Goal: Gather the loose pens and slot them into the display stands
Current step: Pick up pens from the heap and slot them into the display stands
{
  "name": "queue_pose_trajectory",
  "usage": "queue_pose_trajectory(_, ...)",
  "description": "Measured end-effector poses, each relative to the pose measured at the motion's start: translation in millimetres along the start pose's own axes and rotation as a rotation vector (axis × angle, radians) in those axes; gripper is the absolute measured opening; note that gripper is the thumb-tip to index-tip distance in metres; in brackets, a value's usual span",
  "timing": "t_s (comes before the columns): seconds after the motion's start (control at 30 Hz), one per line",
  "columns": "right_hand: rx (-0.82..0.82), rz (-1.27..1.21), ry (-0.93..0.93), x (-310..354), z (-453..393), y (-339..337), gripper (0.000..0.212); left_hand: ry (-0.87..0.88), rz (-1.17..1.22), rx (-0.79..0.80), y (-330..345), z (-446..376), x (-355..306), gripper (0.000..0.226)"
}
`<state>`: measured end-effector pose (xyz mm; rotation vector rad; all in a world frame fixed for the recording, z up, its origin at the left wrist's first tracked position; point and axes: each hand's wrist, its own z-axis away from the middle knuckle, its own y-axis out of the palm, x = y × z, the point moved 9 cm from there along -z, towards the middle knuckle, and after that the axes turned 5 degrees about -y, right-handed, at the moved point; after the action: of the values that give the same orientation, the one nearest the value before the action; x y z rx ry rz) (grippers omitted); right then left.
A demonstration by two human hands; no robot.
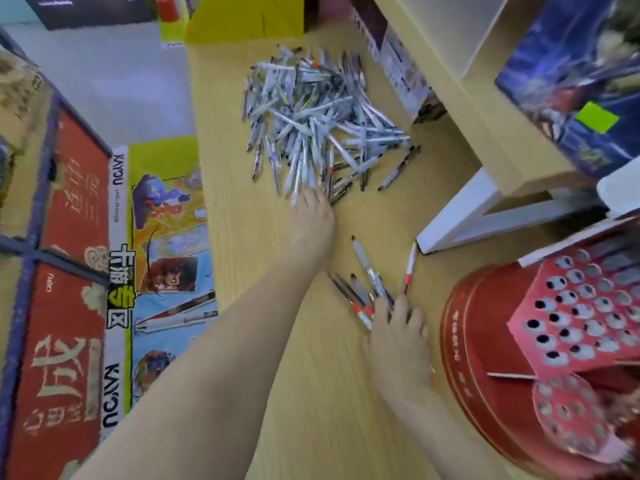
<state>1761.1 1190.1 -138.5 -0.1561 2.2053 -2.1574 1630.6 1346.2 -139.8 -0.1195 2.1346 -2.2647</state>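
A big heap of loose grey-white pens (311, 116) lies on the wooden tabletop (242, 237). My left hand (313, 220) reaches out to the heap's near edge, its fingertips among the nearest pens; its grip is hidden. A small bunch of pens with red bands (363, 289) lies nearer me. My right hand (398, 337) rests on that bunch's near ends, fingers spread over them. One single pen (410, 266) lies just right of the bunch. A red display stand (581, 313) with several round holes stands at the right, some holes filled.
A round red drum base (467, 341) sits under the stand. A white bracket (457, 220) and wooden shelves with boxes (571, 81) rise at the right. Printed cartons (69, 271) line the table's left edge; a yellow box (242, 19) stands at the far end.
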Motion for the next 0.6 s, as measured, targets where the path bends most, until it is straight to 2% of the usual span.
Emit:
queue_pose_trajectory(0.1,0.082,0.061,0.064,-10,7,-2,0.055,0.014,0.060,0.052,5,6,-4,0.036)
queue_pose_trajectory(0.2,0.107,0.032,0.032,-6,-1,-5,0.056,0.007,0.255,0.078,-6,26,-3,0.032)
queue_pose_trajectory(0.33,0.216,0.029,-0.046,-4,1,-5,0.072,-0.051,0.759,0.306,-10,80,24,0.009)
queue_pose_trajectory(0.4,0.298,0.013,-0.044,-8,7,-6,0.062,-0.120,0.956,0.332,-12,111,41,0.008)
queue_pose_trajectory(0.53,0.191,-0.091,0.063,-17,26,-23,0.037,-0.345,1.273,0.406,8,162,54,0.015)
queue_pose_trajectory(0.6,0.169,-0.331,0.187,-23,39,-26,0.028,-0.423,1.376,0.458,19,176,44,0.021)
